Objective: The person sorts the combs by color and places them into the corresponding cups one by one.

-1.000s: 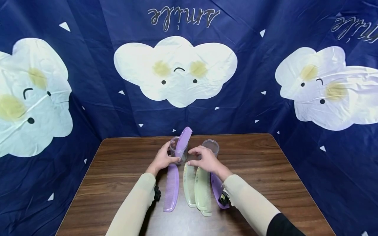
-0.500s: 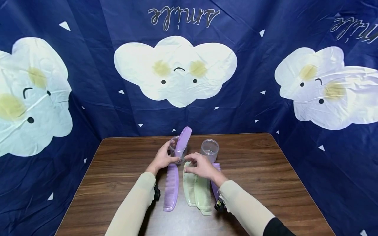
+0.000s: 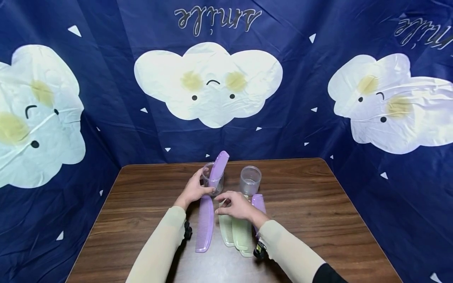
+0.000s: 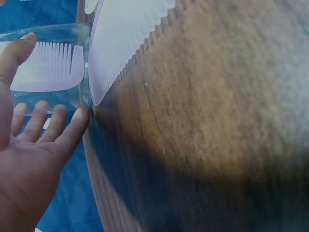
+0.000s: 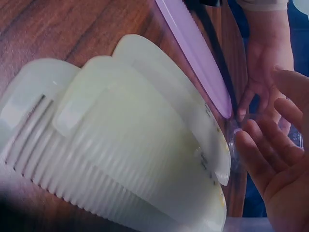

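I see the left hand (image 3: 194, 191) wrapped round the near side of a clear cup (image 3: 212, 179) standing toward the far edge of the worktop (image 3: 318, 212), mid-width. Left wrist view confirms it: thumb on one side of the cup wall, fingers (image 4: 58, 121) curled on the other, so that grip is closed on the cup. A purple comb (image 3: 218, 167) stands in the cup, leaning right, its top end well above the rim.

Right hand (image 3: 236, 205) hovers low over the far ends of two pale green combs (image 3: 237, 234). Fingers loosely bent and spread; the right wrist view shows an open palm (image 5: 282, 164) holding nothing. I can't tell whether the fingertips touch the green combs.

The green combs lie flat, overlapping, running from mid-worktop toward the near edge. A second purple comb (image 3: 205, 225) lies flat just left of them, its far tip near the held cup's base. A third purple comb (image 3: 258, 202) lies just right of the green pair, mostly hidden by the right forearm.

A second clear cup (image 3: 250, 180) stands upright to the right of the held one, apart from it. Blue cloud-print cloth (image 3: 209, 84) hangs behind and to both sides.
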A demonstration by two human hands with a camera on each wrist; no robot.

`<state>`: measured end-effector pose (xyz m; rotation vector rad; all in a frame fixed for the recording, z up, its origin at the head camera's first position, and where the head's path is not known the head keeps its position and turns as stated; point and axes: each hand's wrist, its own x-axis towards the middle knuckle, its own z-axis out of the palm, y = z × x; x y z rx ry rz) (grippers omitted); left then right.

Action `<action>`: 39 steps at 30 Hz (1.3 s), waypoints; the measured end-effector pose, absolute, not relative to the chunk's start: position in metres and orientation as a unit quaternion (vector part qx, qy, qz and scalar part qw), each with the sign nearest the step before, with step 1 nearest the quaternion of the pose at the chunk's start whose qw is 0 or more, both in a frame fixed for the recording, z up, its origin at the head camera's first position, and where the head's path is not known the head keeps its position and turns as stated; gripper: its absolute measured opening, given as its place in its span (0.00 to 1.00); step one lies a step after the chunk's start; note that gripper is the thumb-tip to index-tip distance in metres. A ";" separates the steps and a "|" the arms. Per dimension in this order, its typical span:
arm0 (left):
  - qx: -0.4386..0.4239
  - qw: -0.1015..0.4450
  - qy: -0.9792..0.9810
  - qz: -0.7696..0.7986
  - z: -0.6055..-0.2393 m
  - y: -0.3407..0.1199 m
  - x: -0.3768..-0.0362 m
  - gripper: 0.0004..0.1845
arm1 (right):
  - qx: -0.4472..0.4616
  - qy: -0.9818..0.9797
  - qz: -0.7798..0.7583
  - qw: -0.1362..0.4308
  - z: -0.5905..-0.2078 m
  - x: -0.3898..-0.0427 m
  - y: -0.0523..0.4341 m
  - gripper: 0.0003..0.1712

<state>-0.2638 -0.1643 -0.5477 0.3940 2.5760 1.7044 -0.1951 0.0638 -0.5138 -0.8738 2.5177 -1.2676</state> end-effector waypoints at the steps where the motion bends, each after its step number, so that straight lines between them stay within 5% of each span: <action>1: 0.127 0.014 0.827 0.547 -0.548 -0.164 -0.264 0.49 | -0.295 0.848 -0.429 0.098 -0.515 -0.194 0.063 0.26; 13: 0.127 0.020 0.826 0.549 -0.548 -0.165 -0.264 0.50 | -0.277 0.862 -0.409 0.117 -0.527 -0.186 0.049 0.30; 28: 0.134 0.020 0.825 0.549 -0.548 -0.166 -0.265 0.49 | -0.343 0.873 -0.336 0.088 -0.536 -0.180 0.033 0.23; 39: 0.133 0.025 0.821 0.555 -0.551 -0.167 -0.266 0.49 | -0.318 0.893 -0.294 0.121 -0.541 -0.178 0.026 0.21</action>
